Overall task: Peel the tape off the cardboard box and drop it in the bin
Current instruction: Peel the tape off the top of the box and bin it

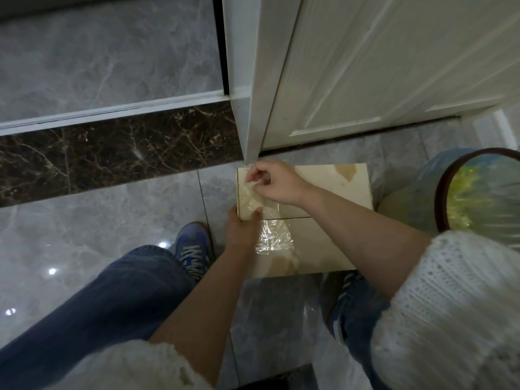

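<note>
One cardboard box (pixel 323 192) sits on the grey tiled floor (pixel 98 220), its far left corner just beside the foot of the white door frame (pixel 247 108). One bin (pixel 461 198), lined with a clear bag, stands on the floor just to the right of the box. Two hands are at work on the box's left end.

The clear tape (pixel 270 220) runs across the top of the box near its left edge, crossing the seam between the two flaps; it is wrinkled and shiny on the near flap. The right hand (pixel 277 181) is over the far flap, its fingertips pinching the far end of the tape and lifting it off the cardboard. The left hand (pixel 242 229) grips the left edge of the box at the seam, thumb pressed on top over the tape, fingers hidden down the side. So the tape stretches between the two hands.

Two blue trainers show, one (pixel 194 254) left of the box, the other (pixel 351 280) partly hidden at its near edge.
</note>
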A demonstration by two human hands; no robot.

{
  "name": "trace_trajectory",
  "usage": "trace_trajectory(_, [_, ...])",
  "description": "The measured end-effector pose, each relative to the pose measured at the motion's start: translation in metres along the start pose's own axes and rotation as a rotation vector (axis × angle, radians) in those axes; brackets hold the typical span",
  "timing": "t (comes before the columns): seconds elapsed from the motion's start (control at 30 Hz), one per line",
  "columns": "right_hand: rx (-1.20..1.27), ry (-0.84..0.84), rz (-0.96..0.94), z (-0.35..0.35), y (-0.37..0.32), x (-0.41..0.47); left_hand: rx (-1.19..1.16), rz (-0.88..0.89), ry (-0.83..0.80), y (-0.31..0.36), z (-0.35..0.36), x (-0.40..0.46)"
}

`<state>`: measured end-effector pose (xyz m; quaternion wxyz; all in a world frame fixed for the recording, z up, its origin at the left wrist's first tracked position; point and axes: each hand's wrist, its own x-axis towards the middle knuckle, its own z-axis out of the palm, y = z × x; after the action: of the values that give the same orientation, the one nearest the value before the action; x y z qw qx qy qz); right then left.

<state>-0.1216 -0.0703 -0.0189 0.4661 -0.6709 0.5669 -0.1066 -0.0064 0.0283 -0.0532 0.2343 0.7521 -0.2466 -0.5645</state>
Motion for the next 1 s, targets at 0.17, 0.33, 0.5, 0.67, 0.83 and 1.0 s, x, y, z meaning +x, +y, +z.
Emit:
trace_trajectory(0.17, [0.198, -0.014, 0.18, -0.005, 0.007, -0.001, -0.07, 0.015, -0.037, -0.003, -0.001, -0.002])
trace_trajectory(0.33, [0.165, -0.032, 0.213, -0.009, 0.004, -0.001, -0.134, -0.033, -0.061, -0.007, -0.003, -0.003])
trace_trajectory(0.5, [-0.187, -0.074, -0.031, -0.005, -0.005, -0.002, -0.08, -0.029, -0.049, -0.009, -0.002, -0.002])
trace_trajectory(0.67, [-0.295, -0.088, -0.106, 0.008, -0.002, 0.009, -0.053, -0.014, -0.055, -0.009, -0.003, 0.0])
trace_trajectory(0.83, [-0.343, -0.13, -0.118, 0.012, -0.002, 0.02, -0.016, -0.003, -0.071, -0.013, -0.003, 0.005])
trace_trajectory(1.0, [-0.224, -0.052, -0.101, 0.019, 0.006, 0.019, -0.005, 0.012, -0.059, -0.016, -0.001, 0.007])
